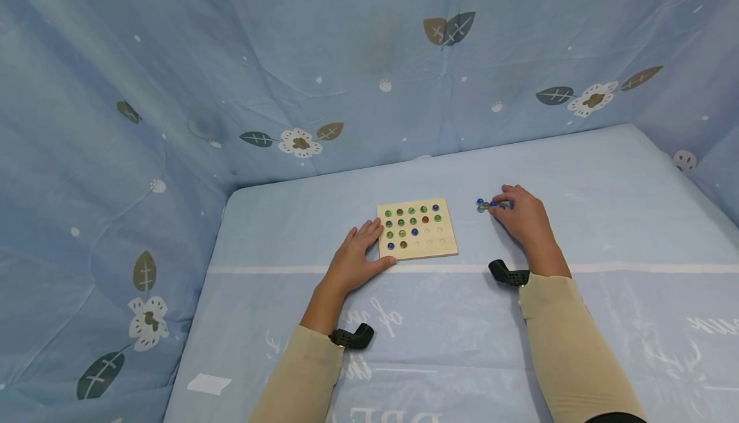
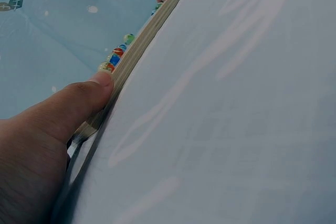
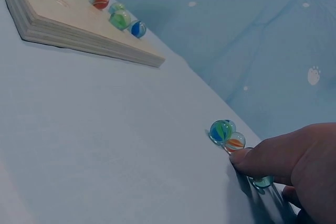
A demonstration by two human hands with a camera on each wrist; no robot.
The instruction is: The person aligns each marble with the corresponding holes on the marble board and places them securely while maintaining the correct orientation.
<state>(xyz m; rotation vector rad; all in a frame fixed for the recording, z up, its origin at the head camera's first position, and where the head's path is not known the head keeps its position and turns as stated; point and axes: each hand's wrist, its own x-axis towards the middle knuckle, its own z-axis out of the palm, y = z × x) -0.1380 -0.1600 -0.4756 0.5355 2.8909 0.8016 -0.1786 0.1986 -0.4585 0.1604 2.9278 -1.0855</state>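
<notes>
A square wooden board (image 1: 435, 251) lies on the cloth-covered table, with glass marbles (image 1: 401, 223) in most of its hollows. My left hand (image 1: 353, 262) rests at its near left corner, fingers along the left side and thumb against the near edge. In the left wrist view the thumb (image 2: 79, 103) lies along the board's side. To the right of the board, my right hand (image 1: 524, 217) is over a small cluster of loose marbles (image 1: 480, 201). Its thumb (image 3: 273, 156) touches beside an orange-swirled marble (image 3: 236, 141), and the hand partly covers others.
Several bare hollows (image 1: 428, 242) show at the board's near right. A pale blue patterned cloth (image 1: 375, 89) hangs behind the table. A white patch (image 1: 209, 384) lies at the table's near left. Each wrist wears a black camera band (image 1: 509, 274).
</notes>
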